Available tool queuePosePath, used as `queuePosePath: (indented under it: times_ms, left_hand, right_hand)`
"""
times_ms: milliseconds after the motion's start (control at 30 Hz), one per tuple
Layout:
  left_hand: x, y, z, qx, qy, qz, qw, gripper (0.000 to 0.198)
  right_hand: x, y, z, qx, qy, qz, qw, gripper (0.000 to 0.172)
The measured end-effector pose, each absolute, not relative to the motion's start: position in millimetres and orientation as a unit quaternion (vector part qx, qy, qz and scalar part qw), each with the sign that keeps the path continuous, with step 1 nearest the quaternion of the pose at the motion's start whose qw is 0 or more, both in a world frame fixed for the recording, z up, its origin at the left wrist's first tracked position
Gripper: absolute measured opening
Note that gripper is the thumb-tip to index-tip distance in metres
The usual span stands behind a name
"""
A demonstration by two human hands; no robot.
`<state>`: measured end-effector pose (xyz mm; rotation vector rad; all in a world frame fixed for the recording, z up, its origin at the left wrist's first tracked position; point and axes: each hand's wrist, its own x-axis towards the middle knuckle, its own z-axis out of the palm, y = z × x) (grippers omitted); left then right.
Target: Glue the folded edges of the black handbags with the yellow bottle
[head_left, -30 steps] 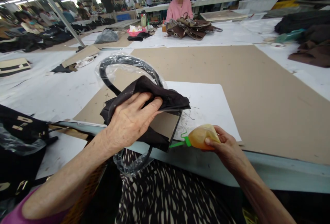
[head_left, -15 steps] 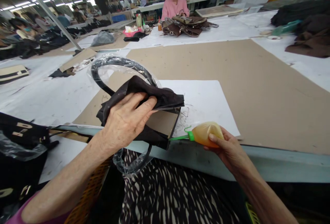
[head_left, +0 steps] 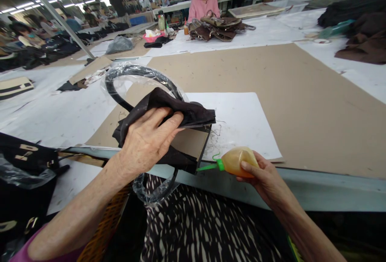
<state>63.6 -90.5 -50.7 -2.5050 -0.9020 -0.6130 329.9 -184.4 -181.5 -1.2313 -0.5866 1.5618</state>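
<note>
My left hand (head_left: 152,137) is closed on a black handbag (head_left: 159,99), fingers pressed into its dark cloth lining. The bag lies at the table edge with a stiff tan panel (head_left: 189,143) showing in its opening. One plastic-wrapped handle (head_left: 141,71) arches up behind; another hangs below the edge. In my right hand (head_left: 261,173) is a squeeze bottle (head_left: 238,161) of amber liquid, probably glue, thumb on top. Its thin green nozzle points left, the tip at the bag's lower right corner; whether it touches I cannot tell.
Under the bag lie a white sheet (head_left: 238,121) with thread scraps and brown board (head_left: 301,105). More black bags (head_left: 24,173) are at the left. Across the table a person in pink (head_left: 205,4) sits behind a pile of brown bags (head_left: 214,28). Dark cloth (head_left: 358,40) lies far right.
The bottle and my right hand have moved slightly left and down, the nozzle tip shifting down along the bag's corner. My left hand and the bag have stayed nearly still.
</note>
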Motion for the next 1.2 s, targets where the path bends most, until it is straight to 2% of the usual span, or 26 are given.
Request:
queuePosePath:
  times_ms: [200, 500, 667, 867, 1033, 1200]
  left_hand:
    - [65.0, -89.5, -49.6, -0.896, -0.333, -0.218, 0.196, 0.025]
    - [66.1, -85.4, -47.0, -0.896, -0.313, -0.245, 0.197, 0.024]
    - [66.5, -81.0, -45.8, -0.894, -0.313, -0.259, 0.191, 0.025]
    - [68.6, -74.9, -37.7, -0.900, -0.316, -0.250, 0.166, 0.025]
    - [69.9, -68.1, -31.3, -0.907, -0.331, -0.223, 0.133, 0.025]
    - [71.5, -60.3, -27.9, -0.911, -0.337, -0.203, 0.125, 0.024]
  right_hand:
    - [333.2, -187.0, -181.7, -0.525, -0.298, 0.619, 0.503, 0.044]
    - [336.6, -168.6, -176.2, -0.557, -0.408, 0.478, 0.543, 0.043]
    - [336.9, -156.1, -184.2, -0.606, -0.514, 0.335, 0.506, 0.044]
    - [336.4, -143.7, -187.8, -0.604, -0.620, 0.208, 0.456, 0.029]
    - [337.9, -138.1, -190.2, -0.549, -0.715, 0.133, 0.413, 0.043]
    - [345.1, -143.9, -189.7, -0.476, -0.778, 0.065, 0.405, 0.042]
